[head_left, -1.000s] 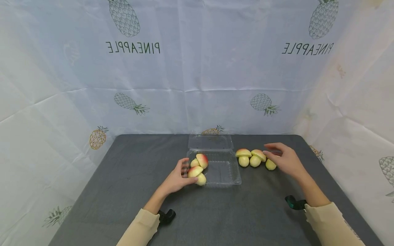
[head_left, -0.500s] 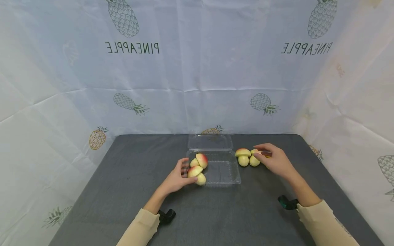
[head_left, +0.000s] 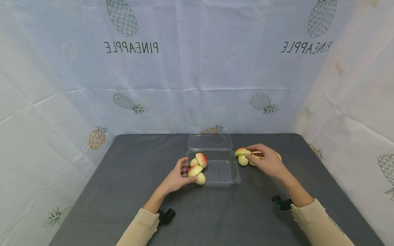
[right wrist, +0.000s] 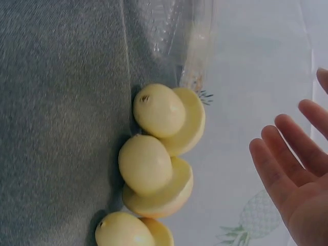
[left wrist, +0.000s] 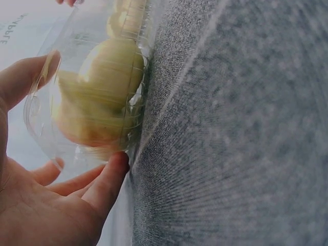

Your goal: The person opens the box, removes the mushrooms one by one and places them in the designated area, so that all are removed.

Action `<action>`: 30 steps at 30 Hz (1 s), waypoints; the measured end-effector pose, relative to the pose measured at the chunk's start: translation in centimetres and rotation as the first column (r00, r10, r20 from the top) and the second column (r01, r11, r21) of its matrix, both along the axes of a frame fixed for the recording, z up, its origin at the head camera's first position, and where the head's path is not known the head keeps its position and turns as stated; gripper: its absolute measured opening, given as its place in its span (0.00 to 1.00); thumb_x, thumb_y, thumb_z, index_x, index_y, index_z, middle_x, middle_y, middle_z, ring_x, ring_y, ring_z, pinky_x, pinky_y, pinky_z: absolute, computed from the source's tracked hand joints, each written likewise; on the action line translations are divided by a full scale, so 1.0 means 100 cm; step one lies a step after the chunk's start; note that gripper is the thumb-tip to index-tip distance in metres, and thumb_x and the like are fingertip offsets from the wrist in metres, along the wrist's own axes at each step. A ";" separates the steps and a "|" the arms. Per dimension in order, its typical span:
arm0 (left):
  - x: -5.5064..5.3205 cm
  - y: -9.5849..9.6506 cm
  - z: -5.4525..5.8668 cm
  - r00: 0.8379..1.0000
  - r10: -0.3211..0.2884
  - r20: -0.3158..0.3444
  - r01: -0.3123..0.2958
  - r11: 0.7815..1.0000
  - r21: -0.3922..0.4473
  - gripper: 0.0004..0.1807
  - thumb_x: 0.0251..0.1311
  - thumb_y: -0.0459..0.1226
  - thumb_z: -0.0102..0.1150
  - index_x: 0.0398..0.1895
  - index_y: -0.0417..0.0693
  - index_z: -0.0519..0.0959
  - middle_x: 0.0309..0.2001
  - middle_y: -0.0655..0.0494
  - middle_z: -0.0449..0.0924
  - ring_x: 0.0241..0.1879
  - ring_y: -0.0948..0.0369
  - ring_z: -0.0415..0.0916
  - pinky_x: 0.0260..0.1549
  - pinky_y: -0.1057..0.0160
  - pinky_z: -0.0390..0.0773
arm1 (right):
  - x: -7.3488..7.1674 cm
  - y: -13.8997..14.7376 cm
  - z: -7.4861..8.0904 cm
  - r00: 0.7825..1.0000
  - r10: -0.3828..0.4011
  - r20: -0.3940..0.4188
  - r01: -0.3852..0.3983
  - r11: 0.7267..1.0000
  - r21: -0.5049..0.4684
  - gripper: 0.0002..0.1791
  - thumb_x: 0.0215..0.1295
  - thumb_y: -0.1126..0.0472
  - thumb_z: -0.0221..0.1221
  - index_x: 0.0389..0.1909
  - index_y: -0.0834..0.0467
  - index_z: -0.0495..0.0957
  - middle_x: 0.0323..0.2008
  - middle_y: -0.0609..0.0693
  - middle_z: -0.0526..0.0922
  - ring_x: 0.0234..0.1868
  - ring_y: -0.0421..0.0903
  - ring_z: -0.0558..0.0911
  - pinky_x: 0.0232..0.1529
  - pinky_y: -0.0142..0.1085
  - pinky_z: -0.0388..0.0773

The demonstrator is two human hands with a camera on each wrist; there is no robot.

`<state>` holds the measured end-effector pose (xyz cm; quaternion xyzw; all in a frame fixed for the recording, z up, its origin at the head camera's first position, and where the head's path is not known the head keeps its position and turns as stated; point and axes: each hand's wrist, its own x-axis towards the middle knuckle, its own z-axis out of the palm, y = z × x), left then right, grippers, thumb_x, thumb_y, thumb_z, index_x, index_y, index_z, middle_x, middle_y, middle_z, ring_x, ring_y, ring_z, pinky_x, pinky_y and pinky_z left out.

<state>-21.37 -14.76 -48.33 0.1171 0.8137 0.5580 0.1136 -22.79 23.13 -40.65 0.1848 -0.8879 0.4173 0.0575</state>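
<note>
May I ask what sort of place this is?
Probably a makeshift recording booth, judging by the dark table, the pineapple-print cloth hung behind it and the black wrist-worn devices.

2 yellow-red mushrooms (head_left: 195, 171) lie inside the open clear container (head_left: 220, 171), 3 more mushrooms (right wrist: 146, 163) beside it.

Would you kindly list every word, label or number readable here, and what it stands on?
"PINEAPPLE", mirror-reversed, upper left of the backdrop.
"PINEAPPLE", mirror-reversed, upper right of the backdrop.
Marks on the right sleeve: too small to read.
Left wrist view: blurred backdrop fragment, seemingly "APPLE".
</note>
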 end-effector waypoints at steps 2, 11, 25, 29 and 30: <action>0.000 0.000 0.000 1.000 -0.002 0.002 0.002 1.000 -0.002 0.53 0.60 0.49 0.73 0.80 0.47 0.50 0.73 0.40 0.61 0.69 0.43 0.65 0.63 0.44 0.72 | 0.001 -0.002 0.000 1.000 0.022 0.003 -0.022 0.999 -0.023 0.23 0.73 0.55 0.63 0.60 0.66 0.78 0.56 0.64 0.79 0.59 0.64 0.78 0.61 0.60 0.74; 0.003 0.000 0.004 1.000 -0.002 0.015 0.002 1.000 -0.008 0.55 0.59 0.50 0.74 0.81 0.47 0.49 0.73 0.40 0.60 0.70 0.43 0.65 0.63 0.44 0.73 | 0.002 -0.018 -0.003 0.999 0.050 0.003 -0.050 0.998 -0.042 0.20 0.72 0.57 0.64 0.59 0.62 0.80 0.56 0.61 0.80 0.58 0.60 0.79 0.60 0.60 0.75; 0.005 0.001 0.008 1.000 -0.011 0.003 0.011 1.000 -0.010 0.54 0.59 0.41 0.74 0.81 0.44 0.48 0.73 0.38 0.60 0.70 0.41 0.64 0.63 0.42 0.71 | 0.002 -0.040 -0.005 0.992 0.125 -0.005 -0.125 0.990 -0.061 0.19 0.72 0.56 0.64 0.59 0.60 0.80 0.56 0.59 0.80 0.58 0.61 0.79 0.62 0.58 0.75; 0.005 0.001 0.008 1.000 -0.001 -0.007 0.001 1.000 -0.012 0.54 0.58 0.42 0.75 0.81 0.45 0.50 0.73 0.39 0.62 0.69 0.41 0.65 0.63 0.43 0.72 | 0.004 -0.048 -0.004 0.992 0.122 0.022 -0.121 0.992 -0.040 0.21 0.72 0.53 0.64 0.60 0.58 0.80 0.58 0.57 0.79 0.59 0.61 0.78 0.62 0.59 0.74; 0.005 0.001 0.008 1.000 0.001 -0.007 -0.001 1.000 -0.011 0.54 0.58 0.43 0.75 0.81 0.45 0.50 0.73 0.39 0.62 0.69 0.41 0.65 0.63 0.43 0.72 | 0.005 -0.050 -0.004 0.992 0.125 0.021 -0.124 0.992 -0.037 0.21 0.72 0.52 0.64 0.59 0.58 0.80 0.58 0.56 0.79 0.59 0.60 0.78 0.62 0.59 0.74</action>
